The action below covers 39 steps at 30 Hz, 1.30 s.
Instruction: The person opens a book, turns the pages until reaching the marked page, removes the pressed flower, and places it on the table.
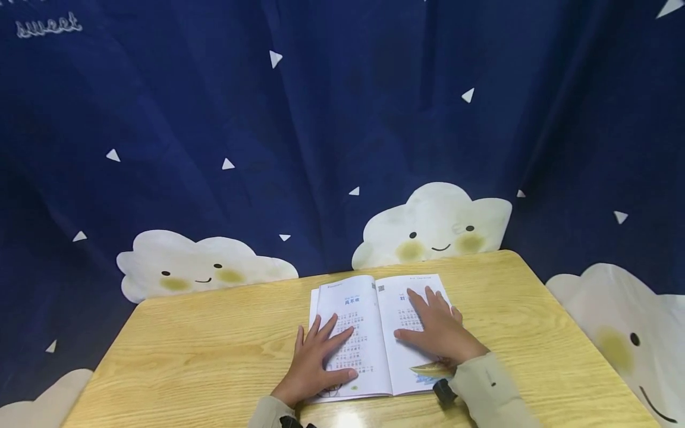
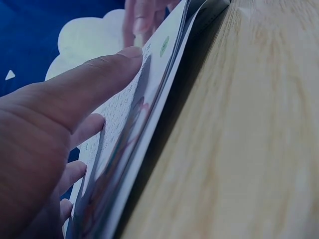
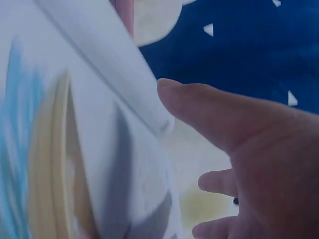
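I see the book (image 1: 377,333) lying spread on the bench, near its front edge, with printed text on both facing pages. My left hand (image 1: 316,359) lies over the left page, fingers fanned out and straight, gripping nothing; its thumb reaches across the lower lines. My right hand (image 1: 439,330) lies over the right page, fingers likewise spread, holding nothing; I cannot tell how firmly it presses. Just below it I make out a yellow boat drawing (image 1: 428,370) above blue strokes. Pale sleeves (image 1: 495,386) cover both forearms, and a black device (image 1: 444,392) sits at the right wrist. The bench (image 1: 214,345) has a light wood grain. Behind it I see a dark blue curtain (image 1: 348,131) with white triangles and smiling clouds (image 1: 209,267).
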Tool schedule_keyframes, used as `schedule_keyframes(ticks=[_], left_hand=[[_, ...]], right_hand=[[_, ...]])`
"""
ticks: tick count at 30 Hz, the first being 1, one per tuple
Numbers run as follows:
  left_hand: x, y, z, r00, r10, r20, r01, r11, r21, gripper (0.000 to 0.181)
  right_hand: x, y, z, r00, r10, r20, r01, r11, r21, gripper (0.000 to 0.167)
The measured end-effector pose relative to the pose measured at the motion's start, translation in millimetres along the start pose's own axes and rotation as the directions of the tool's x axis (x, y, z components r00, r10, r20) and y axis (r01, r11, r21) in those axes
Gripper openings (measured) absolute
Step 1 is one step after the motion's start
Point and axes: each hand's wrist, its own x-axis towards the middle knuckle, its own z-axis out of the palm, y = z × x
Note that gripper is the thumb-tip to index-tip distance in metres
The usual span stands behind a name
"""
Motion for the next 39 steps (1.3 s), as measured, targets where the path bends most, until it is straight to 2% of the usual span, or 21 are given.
schedule_keyframes(ticks=[6,14,26,39], left_hand=[[1.3,-0.8,-0.1,1.000,0.004,0.004,-0.004,1.000,-0.004,0.075],[-3.6,-2.0,2.4,1.000,-0.024,0.003,0.024,0.999,-0.032,0.075],[-1.0,-1.9,1.8,1.000,-0.018,0.001,0.018,1.000,-0.025,0.076],[-1.7,0.2,0.2,1.000,-0.001,0.008,0.001,1.000,-0.003,0.079]], right_hand=[[-0.9,17,-3,0.997,0.078,0.006,-0.078,0.997,0.002,0.106],[-0.6,24,0,0.996,0.087,0.020,-0.086,0.996,-0.032,0.114],[-0.9,28,5,0.994,0.107,0.013,-0.107,0.994,-0.036,0.120],[3.6,32,11,0.992,0.123,-0.031,-0.125,0.988,-0.094,0.130]])
